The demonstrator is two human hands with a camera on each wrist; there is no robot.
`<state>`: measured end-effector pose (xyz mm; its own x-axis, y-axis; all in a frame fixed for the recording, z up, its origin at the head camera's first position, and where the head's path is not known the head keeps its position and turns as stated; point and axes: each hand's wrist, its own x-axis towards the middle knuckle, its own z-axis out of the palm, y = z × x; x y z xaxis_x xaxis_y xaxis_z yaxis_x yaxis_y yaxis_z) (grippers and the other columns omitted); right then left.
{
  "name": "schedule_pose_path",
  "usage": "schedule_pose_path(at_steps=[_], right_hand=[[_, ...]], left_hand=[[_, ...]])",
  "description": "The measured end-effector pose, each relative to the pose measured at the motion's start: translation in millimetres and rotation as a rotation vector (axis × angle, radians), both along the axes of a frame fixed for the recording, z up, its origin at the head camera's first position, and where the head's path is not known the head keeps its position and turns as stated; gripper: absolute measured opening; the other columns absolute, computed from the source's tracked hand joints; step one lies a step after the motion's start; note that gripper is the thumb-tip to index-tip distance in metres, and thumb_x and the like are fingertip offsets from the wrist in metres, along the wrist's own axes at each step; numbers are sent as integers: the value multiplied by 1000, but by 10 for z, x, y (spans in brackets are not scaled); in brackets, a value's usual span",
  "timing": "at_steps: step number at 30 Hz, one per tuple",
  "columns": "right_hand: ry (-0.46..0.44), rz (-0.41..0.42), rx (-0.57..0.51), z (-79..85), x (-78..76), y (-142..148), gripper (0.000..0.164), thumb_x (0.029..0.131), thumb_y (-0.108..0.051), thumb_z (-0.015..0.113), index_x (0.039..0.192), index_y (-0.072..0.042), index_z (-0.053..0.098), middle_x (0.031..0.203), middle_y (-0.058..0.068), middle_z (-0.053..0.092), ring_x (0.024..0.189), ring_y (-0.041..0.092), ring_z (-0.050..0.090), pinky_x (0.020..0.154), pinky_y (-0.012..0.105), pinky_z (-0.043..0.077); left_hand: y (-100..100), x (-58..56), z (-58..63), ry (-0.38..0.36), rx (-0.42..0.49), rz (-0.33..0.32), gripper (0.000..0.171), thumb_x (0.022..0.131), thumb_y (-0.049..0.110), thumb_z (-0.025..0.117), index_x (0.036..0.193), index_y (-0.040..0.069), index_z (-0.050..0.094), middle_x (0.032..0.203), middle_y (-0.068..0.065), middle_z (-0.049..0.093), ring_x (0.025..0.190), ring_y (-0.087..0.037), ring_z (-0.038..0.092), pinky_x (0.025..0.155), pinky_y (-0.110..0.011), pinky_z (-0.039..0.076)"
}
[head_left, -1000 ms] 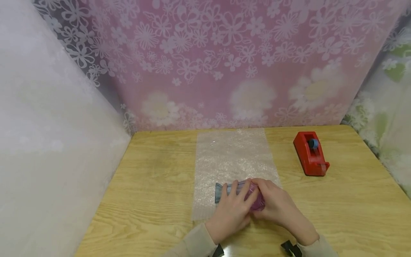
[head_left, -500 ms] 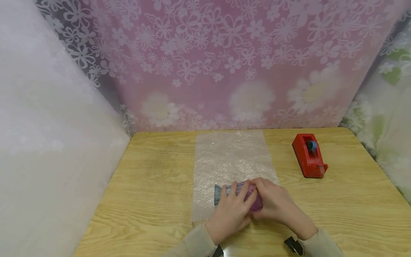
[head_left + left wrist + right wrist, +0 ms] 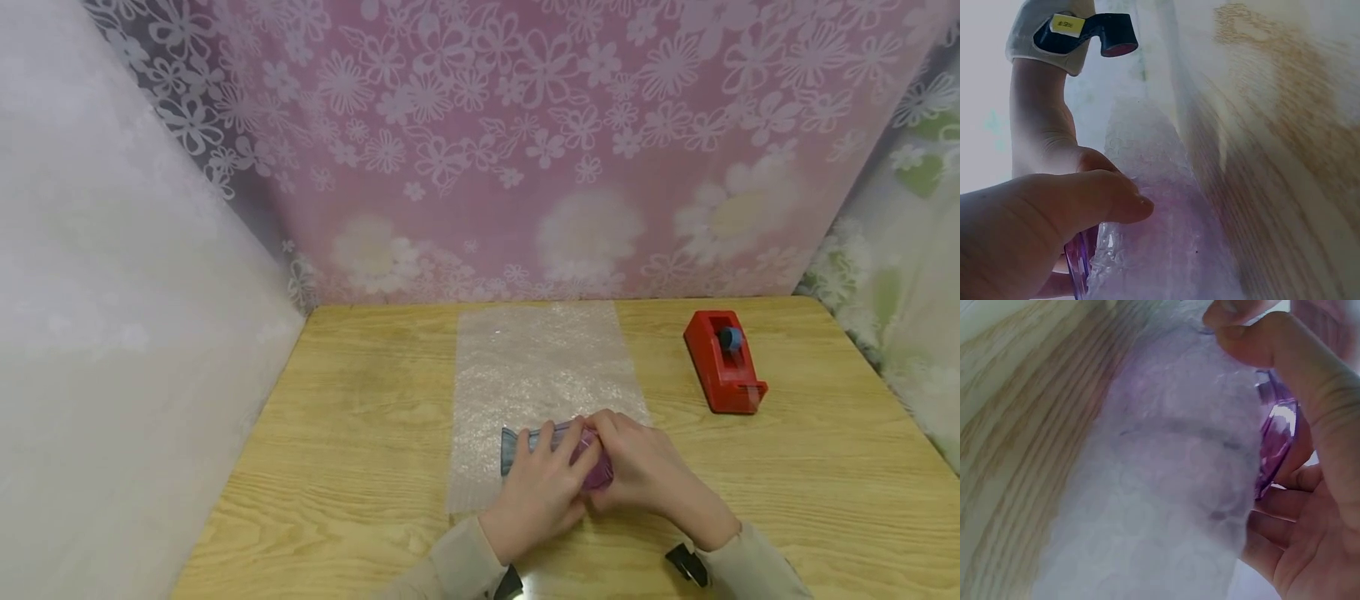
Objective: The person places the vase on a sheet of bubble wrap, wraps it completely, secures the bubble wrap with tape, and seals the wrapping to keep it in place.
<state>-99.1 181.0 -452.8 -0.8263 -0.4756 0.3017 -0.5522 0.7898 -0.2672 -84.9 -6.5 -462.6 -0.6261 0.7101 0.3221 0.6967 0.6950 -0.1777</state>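
Observation:
A see-through vase (image 3: 508, 452), blue at one end and purple at the other, lies on its side on a sheet of bubble wrap (image 3: 543, 358). My left hand (image 3: 534, 496) holds its middle, fingers spread over the top. Around the purple end curls my right hand (image 3: 643, 471). In the left wrist view that thumb presses the bubble wrap (image 3: 1166, 206) against the vase's near side. The right wrist view shows the other thumb on the wrap too, with the purple vase wall (image 3: 1279, 437) between wrap and fingers. Most of the vase is hidden by the hands.
A red tape dispenser (image 3: 724, 362) with a blue roll stands at the right on the wooden table (image 3: 360, 433). Patterned cloth (image 3: 480, 150) hangs behind the table, and pale sheets flank both sides. Dark straps (image 3: 686, 565) sit at the wrists.
Hands and vase keep almost the same place and grip. The right hand shifts very slightly; the rest of the view moves only a little with the head.

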Motion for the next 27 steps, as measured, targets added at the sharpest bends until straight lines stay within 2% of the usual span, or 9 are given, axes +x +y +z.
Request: schedule_pose_path(at_steps=[8,12,16,20,27], right_hand=[[-9,28,6,2,-44,-2,74,48,-42,90,109,-12,60,97,-3,64,82,11,61,59,29,50],[-21,28,26,21,-63,15,75,48,-46,90,108,-13,60,96,-3,64,81,11,61,60,29,51],[-25,21,24,21,-77,25,75,47,-46,90,107,-13,60,94,-3,64,80,11,61,60,29,51],[-56,12,21,20,-79,22,76,48,-44,90,110,-11,59,97,-2,65,82,13,63,61,31,52],[-93,0,29,29,-108,14,82,52,-45,90,117,-9,57,105,3,66,89,17,65,65,38,54]], left_hand=[[-11,-23,23,-37,-39,14,76,77,51,75,144,22,50,147,-8,45,116,-31,56,82,-49,52],[-12,-34,21,-36,-28,2,76,78,50,75,144,22,50,147,-8,45,116,-31,57,81,-49,53],[-11,-52,23,-42,-23,-4,75,78,48,76,143,22,50,145,-8,46,113,-30,57,81,-49,53],[0,-77,33,-78,-36,3,74,78,42,73,145,24,47,145,-7,46,113,-30,57,82,-51,52],[63,-148,55,-102,8,40,74,66,33,68,138,26,52,141,-4,50,108,-26,57,82,-54,49]])
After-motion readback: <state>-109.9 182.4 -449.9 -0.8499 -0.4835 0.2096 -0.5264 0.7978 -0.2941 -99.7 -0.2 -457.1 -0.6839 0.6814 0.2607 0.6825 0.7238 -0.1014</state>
